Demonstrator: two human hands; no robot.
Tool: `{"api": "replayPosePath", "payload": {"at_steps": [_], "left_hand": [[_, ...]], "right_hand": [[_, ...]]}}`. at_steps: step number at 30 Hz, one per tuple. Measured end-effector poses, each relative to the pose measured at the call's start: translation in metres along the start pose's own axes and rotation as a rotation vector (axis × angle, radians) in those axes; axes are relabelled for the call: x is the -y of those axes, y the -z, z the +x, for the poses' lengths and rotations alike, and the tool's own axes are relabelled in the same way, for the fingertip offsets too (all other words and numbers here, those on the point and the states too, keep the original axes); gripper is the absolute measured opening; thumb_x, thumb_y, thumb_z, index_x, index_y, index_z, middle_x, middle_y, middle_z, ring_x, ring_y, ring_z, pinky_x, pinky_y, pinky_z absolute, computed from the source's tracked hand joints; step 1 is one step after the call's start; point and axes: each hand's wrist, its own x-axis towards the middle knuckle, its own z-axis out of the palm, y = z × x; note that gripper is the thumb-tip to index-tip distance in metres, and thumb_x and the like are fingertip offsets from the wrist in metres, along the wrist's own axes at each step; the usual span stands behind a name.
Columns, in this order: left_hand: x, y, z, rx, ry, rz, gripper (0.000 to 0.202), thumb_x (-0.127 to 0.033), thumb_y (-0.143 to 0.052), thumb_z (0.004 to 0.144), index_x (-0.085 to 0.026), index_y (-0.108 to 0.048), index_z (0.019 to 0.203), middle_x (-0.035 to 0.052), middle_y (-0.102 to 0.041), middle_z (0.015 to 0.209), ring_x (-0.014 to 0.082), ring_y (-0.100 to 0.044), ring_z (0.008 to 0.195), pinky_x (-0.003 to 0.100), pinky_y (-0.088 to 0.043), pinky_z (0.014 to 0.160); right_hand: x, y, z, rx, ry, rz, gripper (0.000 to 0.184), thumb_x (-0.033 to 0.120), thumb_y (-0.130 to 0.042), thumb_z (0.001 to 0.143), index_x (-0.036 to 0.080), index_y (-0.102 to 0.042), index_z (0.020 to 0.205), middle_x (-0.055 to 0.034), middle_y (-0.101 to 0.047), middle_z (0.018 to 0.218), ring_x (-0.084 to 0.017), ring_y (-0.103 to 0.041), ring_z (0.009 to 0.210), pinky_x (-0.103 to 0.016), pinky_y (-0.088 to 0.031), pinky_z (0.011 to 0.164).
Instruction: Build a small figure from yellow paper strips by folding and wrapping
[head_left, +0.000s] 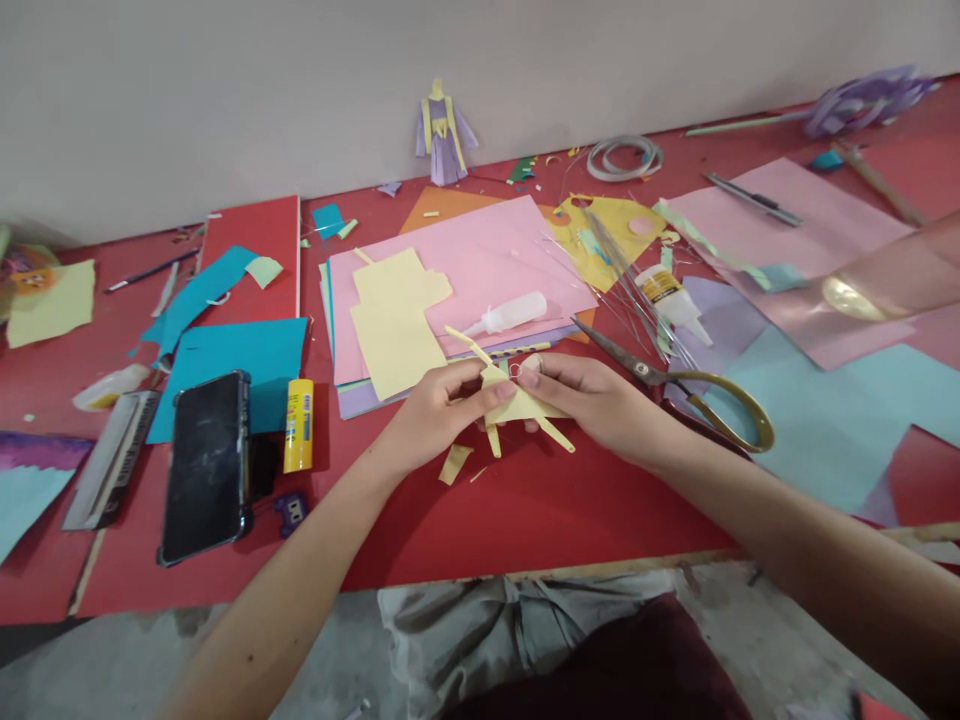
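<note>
Both hands hold a pale yellow paper figure (517, 405) with thin strip limbs, just above the red table near its front edge. My left hand (450, 405) pinches its left side between thumb and fingers. On the other side my right hand (574, 395) is closed on its upper right part, the thumb near a small pale ring or curl that I cannot make out clearly. One strip points up and left; two others hang below. Behind the hands lie a translucent squeeze bottle (514, 312) and cut yellow paper (401, 320), both on pink sheets (480, 240).
Scissors (675, 385) lie right of my right hand, near a white glue bottle (671, 300) and thin wires (619, 270). Left are a phone (204, 465), a glue stick (298, 425) and blue paper (232, 365). A paper dress figure (444, 140) leans against the wall.
</note>
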Motion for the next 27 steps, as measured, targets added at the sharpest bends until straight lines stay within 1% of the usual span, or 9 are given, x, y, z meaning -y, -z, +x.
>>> {"api": "replayPosePath", "payload": {"at_steps": [4,7,9,14,16,18,22,25,27], "left_hand": [[0.001,-0.002,-0.002,-0.033,0.031,-0.086,0.028,-0.041,-0.07,0.078,-0.016,-0.059,0.073,-0.0012,-0.056,0.067,0.0103,-0.051,0.061,0.021,-0.04,0.055],[0.002,-0.006,-0.003,-0.036,0.039,-0.184,0.025,-0.041,-0.069,0.079,-0.017,-0.064,0.079,-0.0005,-0.062,0.072,0.0109,-0.055,0.065,0.021,-0.042,0.059],[0.001,-0.01,-0.003,-0.055,0.049,-0.243,0.027,-0.042,-0.067,0.08,-0.016,-0.062,0.077,-0.001,-0.061,0.07,0.0099,-0.055,0.063,0.021,-0.042,0.059],[-0.001,-0.021,-0.004,-0.11,0.06,-0.333,0.03,-0.044,-0.065,0.082,-0.016,-0.058,0.072,-0.0012,-0.056,0.064,0.0096,-0.052,0.059,0.021,-0.042,0.057],[-0.002,-0.023,-0.005,-0.141,0.057,-0.343,0.029,-0.042,-0.066,0.082,-0.016,-0.057,0.071,-0.0022,-0.054,0.063,0.0088,-0.051,0.059,0.021,-0.041,0.057],[-0.002,-0.022,-0.006,-0.18,0.053,-0.325,0.03,-0.042,-0.067,0.081,-0.016,-0.056,0.069,-0.0029,-0.052,0.063,0.0082,-0.048,0.059,0.02,-0.039,0.056],[-0.002,-0.017,-0.007,-0.22,0.061,-0.313,0.033,-0.043,-0.066,0.082,-0.016,-0.053,0.068,-0.0028,-0.049,0.063,0.009,-0.046,0.06,0.021,-0.038,0.057],[-0.002,-0.015,-0.007,-0.221,0.06,-0.333,0.032,-0.042,-0.066,0.082,-0.017,-0.052,0.068,-0.0032,-0.048,0.063,0.0086,-0.045,0.059,0.021,-0.037,0.057],[-0.002,-0.015,-0.007,-0.228,0.061,-0.322,0.033,-0.043,-0.066,0.082,-0.017,-0.051,0.068,-0.0033,-0.047,0.063,0.0084,-0.044,0.058,0.021,-0.037,0.056]], "right_hand": [[-0.001,-0.002,-0.002,-0.025,0.069,-0.096,0.036,0.046,-0.048,0.093,0.018,-0.046,0.071,0.0038,-0.038,0.067,-0.009,-0.039,0.061,-0.023,-0.033,0.057],[0.0,-0.006,-0.005,-0.061,0.119,-0.172,0.035,0.046,-0.044,0.095,0.018,-0.048,0.075,0.0027,-0.043,0.068,-0.01,-0.043,0.063,-0.023,-0.035,0.058],[0.0,-0.009,-0.006,-0.091,0.136,-0.184,0.034,0.046,-0.043,0.096,0.019,-0.046,0.074,0.0026,-0.045,0.067,-0.011,-0.043,0.061,-0.024,-0.036,0.057],[-0.001,-0.017,-0.01,-0.176,0.169,-0.226,0.032,0.044,-0.037,0.098,0.022,-0.04,0.074,0.0044,-0.041,0.062,-0.01,-0.04,0.054,-0.024,-0.035,0.053],[-0.003,-0.017,-0.012,-0.2,0.231,-0.332,0.03,0.04,-0.033,0.099,0.022,-0.039,0.076,0.0042,-0.042,0.062,-0.01,-0.04,0.053,-0.024,-0.034,0.051],[-0.005,-0.016,-0.014,-0.206,0.304,-0.458,0.025,0.035,-0.031,0.1,0.022,-0.041,0.081,0.0039,-0.045,0.062,-0.011,-0.04,0.051,-0.024,-0.033,0.05],[-0.008,-0.013,-0.017,-0.166,0.48,-0.612,0.02,0.029,-0.028,0.101,0.022,-0.045,0.093,0.0027,-0.05,0.063,-0.011,-0.043,0.05,-0.024,-0.033,0.05],[-0.008,-0.012,-0.017,-0.128,0.632,-0.758,0.03,0.04,-0.027,0.101,0.021,-0.046,0.086,0.0009,-0.051,0.059,-0.013,-0.042,0.047,-0.025,-0.034,0.05],[-0.007,-0.012,-0.017,-0.13,0.669,-0.839,0.04,0.049,-0.025,0.099,0.02,-0.047,0.081,-0.0005,-0.052,0.057,-0.014,-0.044,0.046,-0.026,-0.035,0.049]]}}
